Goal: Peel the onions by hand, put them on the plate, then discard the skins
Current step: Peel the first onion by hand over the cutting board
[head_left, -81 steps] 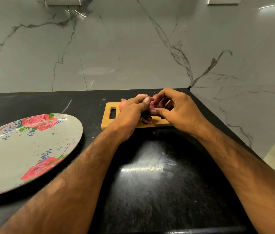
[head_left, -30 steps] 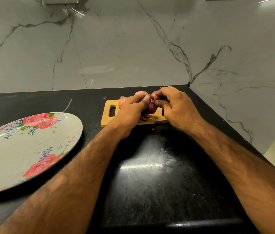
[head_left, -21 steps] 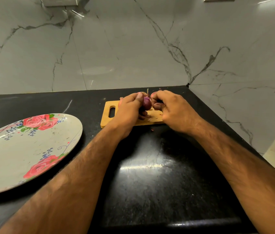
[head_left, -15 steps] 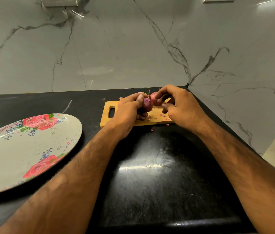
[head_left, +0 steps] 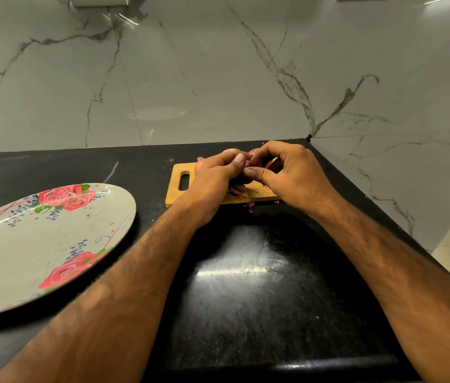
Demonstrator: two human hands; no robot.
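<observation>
The onion (head_left: 246, 165) being peeled is almost wholly hidden. Only a sliver of purple shows between the two hands, held just above the wooden cutting board (head_left: 175, 193) at the back of the dark surface (head_left: 246, 286). The left hand (head_left: 215, 176) wraps it from the left with the thumb lying across the top, which I judge is to keep it steady. The right hand (head_left: 287, 172) meets it from the other side, its fingers (head_left: 257, 172) curled in and pinching at the onion's face, probably picking at an edge of skin. Both hands are thus closed on the same onion.

Working over the board looks deliberate, so that peelings fall in one place. A few pink skin scraps (head_left: 250, 205) lie at the board's near edge and just off it on the surface. Behind the hands, pinkish curves of other onions (head_left: 229, 151) show at the board's far side; how many I cannot tell.

The plate (head_left: 11, 272), oval and painted with roses, sits well apart to the left with no onion on it, so the task seems early. No brand, label or writing can be read anywhere, including on the marble wall (head_left: 190, 78).
</observation>
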